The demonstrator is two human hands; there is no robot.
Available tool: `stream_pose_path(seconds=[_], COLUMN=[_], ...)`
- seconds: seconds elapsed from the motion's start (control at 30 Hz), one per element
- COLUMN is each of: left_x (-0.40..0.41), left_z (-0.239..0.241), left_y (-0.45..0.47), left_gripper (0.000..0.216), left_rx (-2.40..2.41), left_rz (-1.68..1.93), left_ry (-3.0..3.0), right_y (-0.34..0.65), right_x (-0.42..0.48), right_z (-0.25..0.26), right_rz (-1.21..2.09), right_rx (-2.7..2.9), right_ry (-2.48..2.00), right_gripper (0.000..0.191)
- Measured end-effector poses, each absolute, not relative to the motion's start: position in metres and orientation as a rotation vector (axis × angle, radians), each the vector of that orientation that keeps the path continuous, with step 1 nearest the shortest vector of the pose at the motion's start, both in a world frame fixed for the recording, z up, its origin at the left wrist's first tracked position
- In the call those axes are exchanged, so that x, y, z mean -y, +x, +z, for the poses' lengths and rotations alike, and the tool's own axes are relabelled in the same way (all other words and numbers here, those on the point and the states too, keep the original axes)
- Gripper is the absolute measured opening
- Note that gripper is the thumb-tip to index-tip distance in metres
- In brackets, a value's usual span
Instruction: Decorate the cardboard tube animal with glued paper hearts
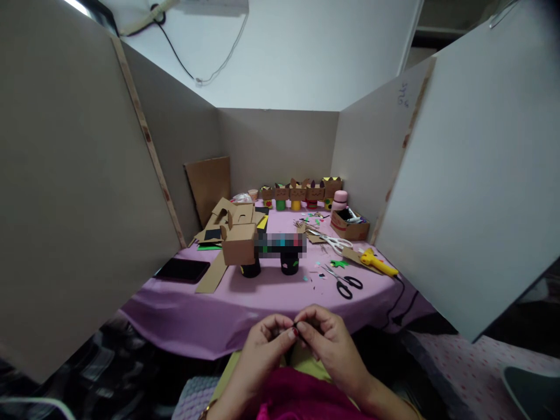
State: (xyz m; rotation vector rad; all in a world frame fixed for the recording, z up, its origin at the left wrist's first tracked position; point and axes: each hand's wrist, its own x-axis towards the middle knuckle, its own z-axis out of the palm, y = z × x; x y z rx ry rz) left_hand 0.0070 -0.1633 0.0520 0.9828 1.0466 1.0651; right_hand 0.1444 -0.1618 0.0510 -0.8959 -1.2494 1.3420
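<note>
My left hand point(265, 345) and my right hand point(327, 343) meet in front of my lap, just below the table's near edge. Both have their fingers curled into a pinch around a tiny dark piece point(296, 324) held between the fingertips; what it is I cannot make out. On the purple tablecloth point(196, 315) beyond them stand two black cups, one point(251, 269) under a cardboard box head point(238, 243), the other point(289, 263) bare. Black-handled scissors point(345, 282) lie to the right of the cups.
A yellow glue gun point(377, 263), white scissors point(338, 242), a small cardboard box point(350, 225), a pink bottle point(340, 200) and a row of cardboard figures point(297, 195) fill the back right. Cardboard pieces point(227, 214) and a dark tablet point(182, 270) lie left. Grey partition boards point(79, 192) enclose the table.
</note>
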Motion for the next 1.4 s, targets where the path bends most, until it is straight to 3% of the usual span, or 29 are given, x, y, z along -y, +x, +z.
stream_pose_path(seconds=[0.83, 1.13, 1.4], left_x=[0.1627, 0.1637, 0.1659], left_z=[0.0501, 0.0488, 0.0530], left_y=[0.0073, 0.0061, 0.0072], left_gripper=[0.041, 0.032, 0.027], left_rx=[-1.006, -0.991, -0.860], left_rz=[1.050, 1.047, 1.054], left_ry=[0.965, 0.980, 0.903], right_y=[0.1489, 0.1513, 0.1487], right_x=[0.1623, 0.1629, 0.1627], right_z=[0.0493, 0.0507, 0.0507], right_rz=[1.386, 1.361, 1.514], right_rx=[1.315, 1.392, 1.271], right_ry=[-0.865, -0.825, -0.800], right_gripper=[0.024, 0.019, 0.026])
